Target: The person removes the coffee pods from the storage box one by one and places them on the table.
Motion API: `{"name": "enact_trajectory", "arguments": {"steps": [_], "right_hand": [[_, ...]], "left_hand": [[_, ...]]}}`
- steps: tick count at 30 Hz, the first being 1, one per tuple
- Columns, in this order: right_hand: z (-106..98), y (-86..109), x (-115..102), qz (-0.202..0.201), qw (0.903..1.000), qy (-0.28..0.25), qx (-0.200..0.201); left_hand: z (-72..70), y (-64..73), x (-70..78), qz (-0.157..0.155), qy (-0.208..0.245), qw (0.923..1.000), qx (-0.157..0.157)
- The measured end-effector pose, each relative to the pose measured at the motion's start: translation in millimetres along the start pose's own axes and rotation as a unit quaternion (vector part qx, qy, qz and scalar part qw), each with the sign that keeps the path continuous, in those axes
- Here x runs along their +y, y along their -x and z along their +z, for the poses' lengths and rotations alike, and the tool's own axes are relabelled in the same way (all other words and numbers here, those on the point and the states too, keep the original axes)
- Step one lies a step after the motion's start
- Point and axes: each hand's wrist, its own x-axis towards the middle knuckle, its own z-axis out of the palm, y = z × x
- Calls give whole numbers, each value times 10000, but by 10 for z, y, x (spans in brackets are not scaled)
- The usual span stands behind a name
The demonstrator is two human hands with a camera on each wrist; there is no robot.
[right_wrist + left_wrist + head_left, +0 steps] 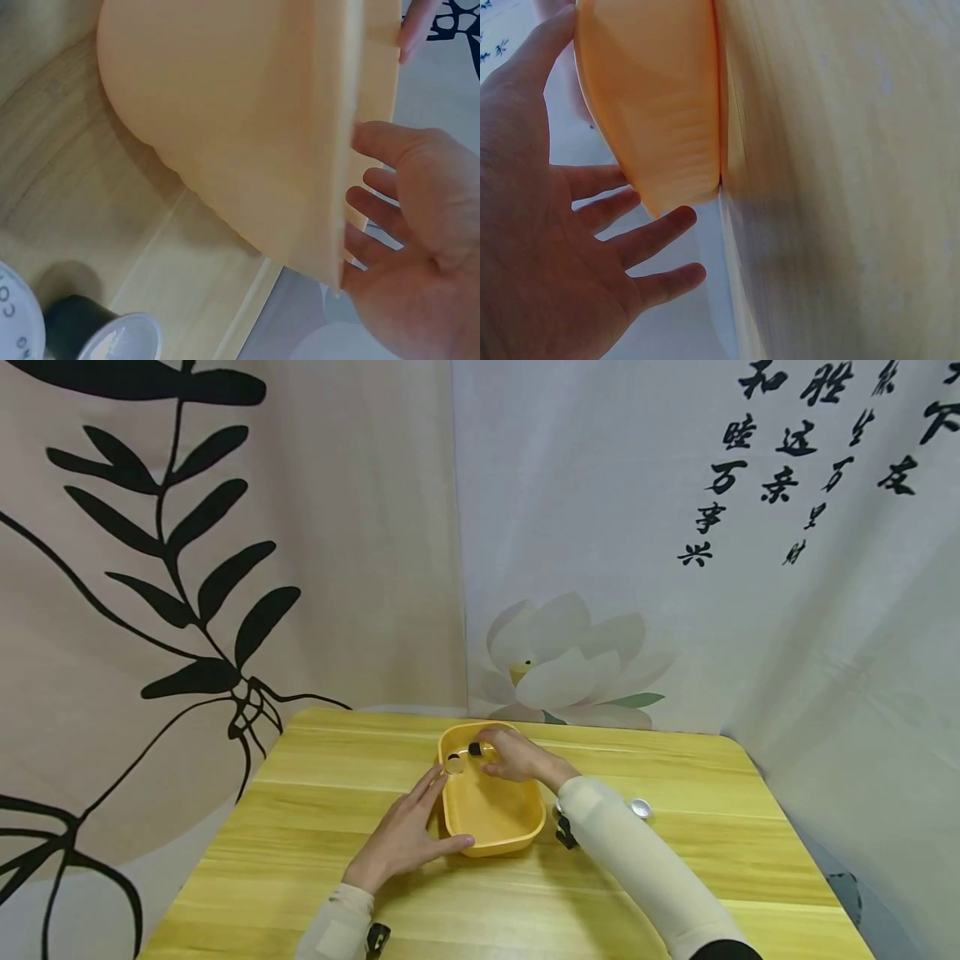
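A yellow-orange basin [491, 810] stands on the wooden table. My left hand [405, 831] rests at its left side with fingers spread, the thumb by the near rim; in the left wrist view the fingers [656, 236] are apart, some touching the basin's edge. My right hand [517, 756] reaches over the far right rim into the basin. A small black object [475, 748] lies at its fingertips, and a round tan-topped piece [454, 764] is just left of it. In the right wrist view, thumb and fingers stand apart; the basin wall [225, 135] hides some fingertips.
Right of the basin, a small round silver-topped piece [641, 808] sits beside my right forearm. Close up, a dark cup with a pale lid [120, 337], like a coffee capsule, stands next to a white lettered lid [15, 315]. A printed curtain [570, 527] hangs behind the table.
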Motion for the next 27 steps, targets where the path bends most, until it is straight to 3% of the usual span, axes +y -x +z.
{"name": "enact_trajectory", "arguments": {"steps": [18,27], "right_hand": [[40,-99,-10,-12,9979,448,-473],[64,-101,5,-16,9976,555,-423]], "left_hand": [[-12,9,6,-23,15,10000,-32],[-11,3,1,-17,-16,10000,-33]]}}
